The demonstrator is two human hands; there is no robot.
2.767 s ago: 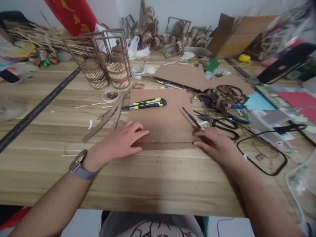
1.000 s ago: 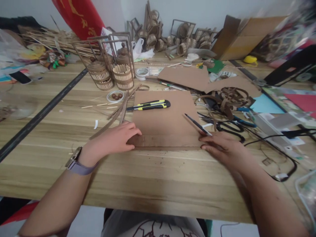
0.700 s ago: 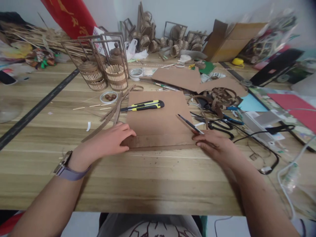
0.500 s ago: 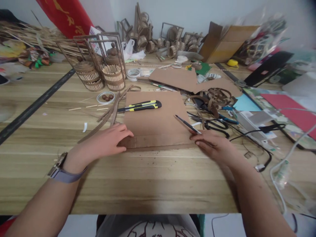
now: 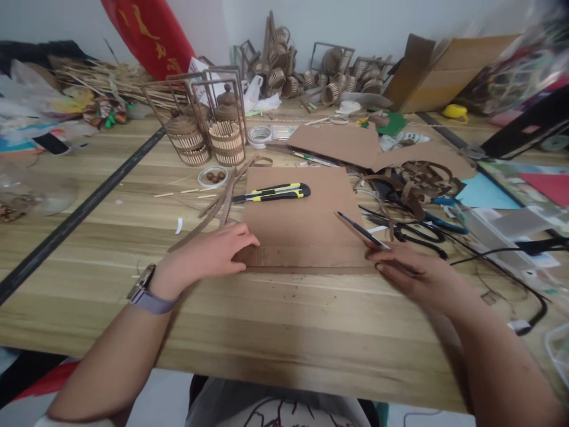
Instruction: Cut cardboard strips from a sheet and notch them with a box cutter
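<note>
A rectangular sheet of cardboard (image 5: 293, 222) lies flat before me, with a thin brown strip (image 5: 311, 270) along its near edge. At the left corner my left hand (image 5: 217, 252), wearing a watch, is curled with thumb and index finger around the strip's end. My right hand (image 5: 409, 273) is closed around a dark pen (image 5: 360, 228) at the right corner; its fingertips are also at the strip's other end. The pen's tip points up and left over the sheet. A yellow and black utility knife (image 5: 280, 193) rests on the sheet's upper left part.
Small lidded wooden baskets (image 5: 189, 139) in frames stand back left, near a tape roll (image 5: 259, 136) and a dish of brown beads (image 5: 213, 177). Brown strips (image 5: 222, 201) lie left of the sheet. Scissors (image 5: 420, 232), cables and a coil of strips (image 5: 427, 178) crowd the right.
The view has shifted left, so everything sits further right in the picture. Both hands keep nearly the same places at the sheet's near corners; the pen is still held.
</note>
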